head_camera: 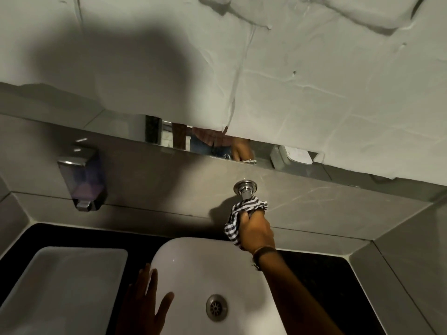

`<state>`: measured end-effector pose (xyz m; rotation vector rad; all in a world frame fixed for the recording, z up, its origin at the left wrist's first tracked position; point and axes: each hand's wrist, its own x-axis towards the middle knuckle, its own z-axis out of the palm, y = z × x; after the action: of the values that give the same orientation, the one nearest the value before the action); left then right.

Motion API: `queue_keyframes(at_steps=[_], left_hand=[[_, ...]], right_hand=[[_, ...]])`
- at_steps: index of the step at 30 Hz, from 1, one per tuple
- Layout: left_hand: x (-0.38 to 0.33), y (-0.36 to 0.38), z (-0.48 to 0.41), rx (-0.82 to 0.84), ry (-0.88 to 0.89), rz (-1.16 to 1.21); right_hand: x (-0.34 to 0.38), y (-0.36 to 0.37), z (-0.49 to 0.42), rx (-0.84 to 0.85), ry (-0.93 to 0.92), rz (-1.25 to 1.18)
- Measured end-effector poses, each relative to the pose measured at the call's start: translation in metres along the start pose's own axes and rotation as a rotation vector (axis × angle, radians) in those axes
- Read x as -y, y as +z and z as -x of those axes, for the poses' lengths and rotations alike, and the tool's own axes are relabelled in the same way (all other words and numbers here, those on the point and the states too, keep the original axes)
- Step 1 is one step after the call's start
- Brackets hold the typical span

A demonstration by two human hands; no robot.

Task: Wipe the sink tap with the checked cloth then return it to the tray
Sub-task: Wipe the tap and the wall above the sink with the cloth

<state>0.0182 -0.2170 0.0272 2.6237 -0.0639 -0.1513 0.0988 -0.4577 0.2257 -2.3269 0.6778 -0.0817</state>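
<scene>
Right hand [256,232] clutches checked cloth [239,218] around tap [246,192]; left hand [147,301] spread on sink [193,257] rim.

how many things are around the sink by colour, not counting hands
white: 2, the sink and the tray
silver: 2, the tap and the drain
dark: 1, the soap dispenser
black and white: 1, the checked cloth
total: 6

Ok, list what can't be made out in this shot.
Head view only:
- Tap: only its wall flange and a short stem show; the checked cloth and right hand cover the rest.
- Mirror: mostly hidden by a white covering.
- Left hand: wrist cut off by the bottom edge.
- Tray: lower part cut off by the bottom edge.
- Soap dispenser: in shadow, contents unclear.
</scene>
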Motion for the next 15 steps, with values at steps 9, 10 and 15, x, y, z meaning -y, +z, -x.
queue_keyframes(at_steps=[9, 10, 15], left_hand=[[-0.004, -0.001, 0.006, -0.021, 0.0, -0.005], [-0.004, -0.001, 0.006, -0.026, -0.002, -0.002], [-0.001, 0.005, 0.004, -0.035, 0.011, -0.016]], right_hand=[[0.015, 0.002, -0.028, -0.051, 0.025, -0.174], [0.002, 0.011, -0.017, -0.133, 0.009, -0.247], [-0.039, 0.061, 0.03, -0.42, -0.208, -0.572]])
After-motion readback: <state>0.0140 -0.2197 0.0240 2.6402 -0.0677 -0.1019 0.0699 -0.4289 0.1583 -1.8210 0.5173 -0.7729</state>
